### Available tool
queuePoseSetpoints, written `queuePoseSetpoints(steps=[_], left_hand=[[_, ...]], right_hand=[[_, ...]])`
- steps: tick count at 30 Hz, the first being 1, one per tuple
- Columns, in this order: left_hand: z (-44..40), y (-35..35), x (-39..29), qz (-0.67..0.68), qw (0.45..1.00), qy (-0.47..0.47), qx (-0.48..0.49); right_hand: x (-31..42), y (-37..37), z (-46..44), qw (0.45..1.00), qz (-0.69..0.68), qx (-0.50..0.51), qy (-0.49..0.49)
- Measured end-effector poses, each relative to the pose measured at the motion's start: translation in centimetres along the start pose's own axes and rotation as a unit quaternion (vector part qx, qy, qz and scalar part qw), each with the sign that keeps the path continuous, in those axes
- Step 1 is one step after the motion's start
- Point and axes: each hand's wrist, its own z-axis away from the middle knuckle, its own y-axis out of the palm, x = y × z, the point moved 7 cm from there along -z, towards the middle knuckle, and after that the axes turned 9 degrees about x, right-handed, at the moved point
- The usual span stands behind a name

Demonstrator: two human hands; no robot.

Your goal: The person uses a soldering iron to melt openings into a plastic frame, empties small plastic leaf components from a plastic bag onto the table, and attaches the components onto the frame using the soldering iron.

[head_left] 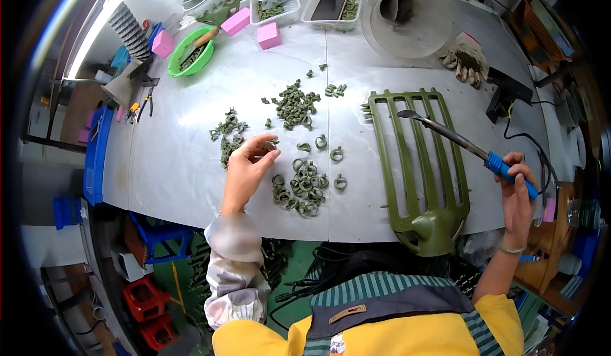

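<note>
My left hand (252,166) pinches a small dark green ring-shaped piece (274,143) between thumb and fingertips, above the metal table (184,127). Just right of it lies a pile of similar green ring pieces (304,183), with a few loose ones beside it. My right hand (519,194) grips a blue-handled tool (453,138) with a metal shaft and a flattened, curved tip. That tip hangs over a large olive-green slotted plastic part (420,165) lying on the table. Farther back sits a heap of small green pieces (296,104), with another cluster (229,130) to its left.
A green bowl (191,52) holds scraps and a wooden-handled tool. Pink blocks (268,35), clear tubs (312,17) and a phone (329,7) stand at the back. A glove (464,60) lies near a wide clear cylinder (407,38); a black stand (507,95) and cord are right.
</note>
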Motion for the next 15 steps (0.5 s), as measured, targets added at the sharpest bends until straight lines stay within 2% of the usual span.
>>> queuePoseSetpoints(steps=[2,6,12,15], left_hand=[[0.0,1.5,-1.0,0.129,0.991,-0.007,0.029],[-0.8,4.3,-2.1,0.251,0.963,-0.031,0.089],[-3.1,8.1,-4.4,0.218,0.969,-0.017,0.117],[-5.0,10.2,-6.0,0.166,0.978,0.002,0.128]], right_hand=[[-0.5,-0.4,0.2,0.998,-0.054,0.0,0.01],[-0.9,-0.8,0.6,0.993,-0.112,-0.022,0.015],[-1.2,-1.8,1.2,0.984,-0.136,-0.103,0.057],[-0.7,-2.3,1.3,0.984,-0.107,-0.135,0.042]])
